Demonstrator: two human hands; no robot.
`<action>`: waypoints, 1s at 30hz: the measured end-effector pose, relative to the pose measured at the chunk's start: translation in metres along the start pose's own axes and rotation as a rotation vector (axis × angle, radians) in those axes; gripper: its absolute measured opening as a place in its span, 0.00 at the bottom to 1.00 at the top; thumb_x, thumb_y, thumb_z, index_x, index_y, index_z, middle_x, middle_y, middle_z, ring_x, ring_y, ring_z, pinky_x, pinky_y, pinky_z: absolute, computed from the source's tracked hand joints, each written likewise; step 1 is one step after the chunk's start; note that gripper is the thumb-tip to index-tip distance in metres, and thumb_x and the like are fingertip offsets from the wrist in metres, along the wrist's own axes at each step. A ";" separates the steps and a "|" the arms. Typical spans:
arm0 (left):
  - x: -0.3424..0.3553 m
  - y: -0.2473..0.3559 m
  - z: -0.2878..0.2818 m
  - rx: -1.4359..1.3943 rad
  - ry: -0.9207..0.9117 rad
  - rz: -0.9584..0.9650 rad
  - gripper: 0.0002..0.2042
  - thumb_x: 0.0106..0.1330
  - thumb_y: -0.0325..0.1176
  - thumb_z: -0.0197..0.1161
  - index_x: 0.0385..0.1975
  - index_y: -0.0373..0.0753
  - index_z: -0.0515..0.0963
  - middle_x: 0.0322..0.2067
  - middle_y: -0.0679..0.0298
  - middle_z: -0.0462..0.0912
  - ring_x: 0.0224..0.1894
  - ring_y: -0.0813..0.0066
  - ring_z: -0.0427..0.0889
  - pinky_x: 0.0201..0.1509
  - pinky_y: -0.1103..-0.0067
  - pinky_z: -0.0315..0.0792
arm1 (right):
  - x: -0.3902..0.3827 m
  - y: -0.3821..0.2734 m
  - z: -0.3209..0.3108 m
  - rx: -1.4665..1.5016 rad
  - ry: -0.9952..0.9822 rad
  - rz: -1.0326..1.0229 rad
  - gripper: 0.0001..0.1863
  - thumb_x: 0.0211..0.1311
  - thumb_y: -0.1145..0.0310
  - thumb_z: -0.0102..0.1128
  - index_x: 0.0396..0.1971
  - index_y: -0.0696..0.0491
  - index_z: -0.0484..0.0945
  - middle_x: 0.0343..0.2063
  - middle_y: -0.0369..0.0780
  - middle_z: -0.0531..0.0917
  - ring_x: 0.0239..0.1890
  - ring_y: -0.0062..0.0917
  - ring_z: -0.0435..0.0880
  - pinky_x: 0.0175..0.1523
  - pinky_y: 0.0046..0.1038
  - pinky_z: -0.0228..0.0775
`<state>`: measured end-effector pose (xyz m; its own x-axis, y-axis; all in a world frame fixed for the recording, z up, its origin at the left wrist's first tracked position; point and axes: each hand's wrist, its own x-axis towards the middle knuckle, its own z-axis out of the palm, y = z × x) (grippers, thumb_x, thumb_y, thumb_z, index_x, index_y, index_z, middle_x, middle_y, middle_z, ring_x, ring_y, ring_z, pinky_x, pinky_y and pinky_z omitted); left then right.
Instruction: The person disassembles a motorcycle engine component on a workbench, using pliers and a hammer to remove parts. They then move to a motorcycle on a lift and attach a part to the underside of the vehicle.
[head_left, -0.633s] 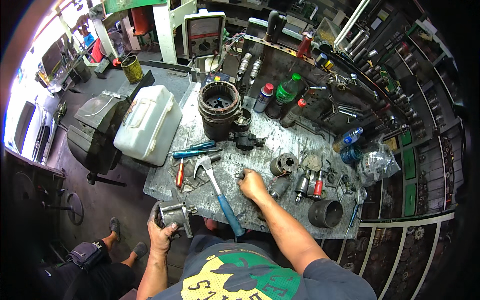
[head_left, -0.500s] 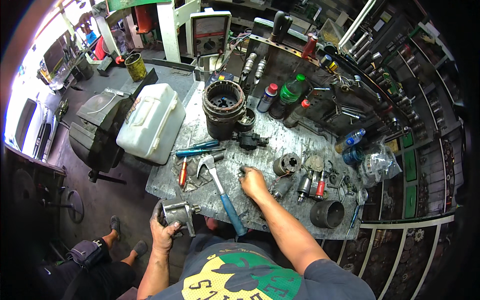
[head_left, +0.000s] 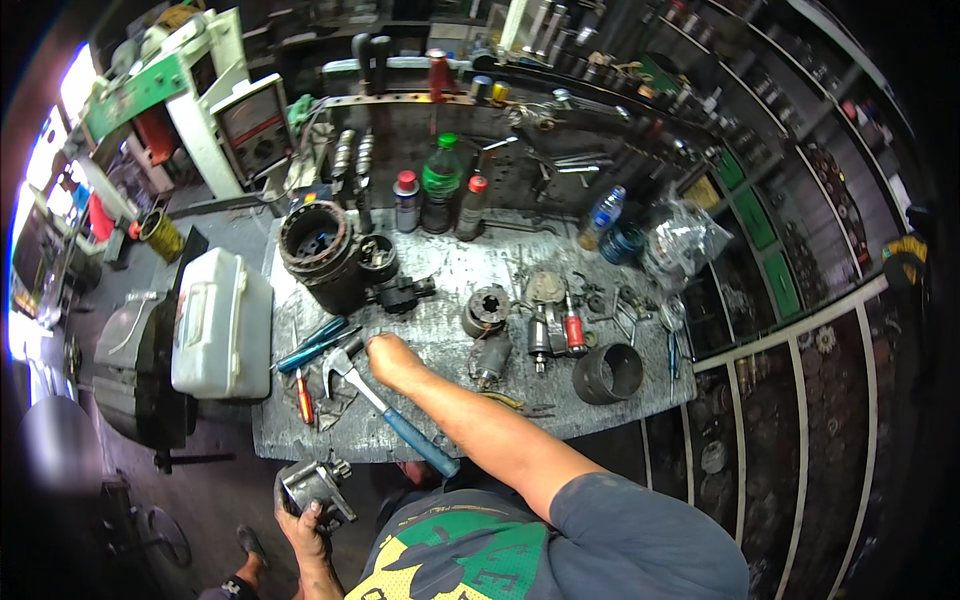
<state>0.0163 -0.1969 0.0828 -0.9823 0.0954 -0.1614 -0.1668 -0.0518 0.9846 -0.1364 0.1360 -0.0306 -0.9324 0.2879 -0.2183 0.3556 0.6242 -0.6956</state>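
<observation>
My left hand (head_left: 302,530) is closed around a grey metal housing with a toothed pinion (head_left: 312,488), held off the bench's front edge. My right hand (head_left: 392,362) is above the worn metal bench top (head_left: 420,300), its fingers curled and mostly hidden; what they hold, if anything, does not show. Close beside it lies a claw hammer (head_left: 405,432), its blue handle reaching past the bench edge. To the left are blue-handled tools (head_left: 312,345) and a red-handled screwdriver (head_left: 304,398) on a dark rag. A black motor part (head_left: 402,293) lies just beyond the right hand.
A large cylindrical motor casing (head_left: 325,262) and several bottles (head_left: 440,185) stand at the back. To the left are a whitish plastic case (head_left: 222,325) and a bench vise (head_left: 135,365). A slotted cylinder (head_left: 487,312), pliers (head_left: 518,402) and a black ring (head_left: 608,374) lie rightward.
The head view has swung right, shifting the bench leftward in the picture. My right hand has moved left toward the hammer head. My left hand still holds the housing, now tilted differently.
</observation>
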 end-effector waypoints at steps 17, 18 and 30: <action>0.042 0.028 0.051 0.191 -0.253 0.066 0.47 0.49 0.54 0.80 0.65 0.26 0.74 0.52 0.53 0.86 0.52 0.64 0.86 0.59 0.68 0.80 | -0.155 0.037 -0.095 0.064 0.106 -0.384 0.14 0.71 0.64 0.68 0.46 0.58 0.84 0.38 0.52 0.86 0.45 0.53 0.86 0.53 0.49 0.80; 0.046 0.032 0.061 0.231 -0.305 0.090 0.48 0.48 0.54 0.81 0.66 0.25 0.74 0.53 0.53 0.85 0.53 0.64 0.86 0.61 0.68 0.79 | -0.172 0.043 -0.106 0.079 0.105 -0.370 0.14 0.71 0.64 0.68 0.47 0.58 0.84 0.39 0.52 0.86 0.46 0.52 0.87 0.53 0.48 0.80; -0.001 0.103 0.330 0.605 -0.720 0.388 0.51 0.35 0.38 0.90 0.67 0.33 0.75 0.52 0.50 0.88 0.54 0.60 0.90 0.63 0.67 0.83 | -0.324 0.138 -0.286 0.132 0.401 -0.245 0.09 0.66 0.70 0.73 0.42 0.57 0.87 0.40 0.47 0.91 0.41 0.44 0.92 0.46 0.38 0.83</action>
<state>0.0287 0.1259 0.2060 -0.6413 0.7650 0.0588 0.4202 0.2861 0.8611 0.2330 0.3360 0.1399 -0.8802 0.4176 0.2256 0.0934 0.6185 -0.7802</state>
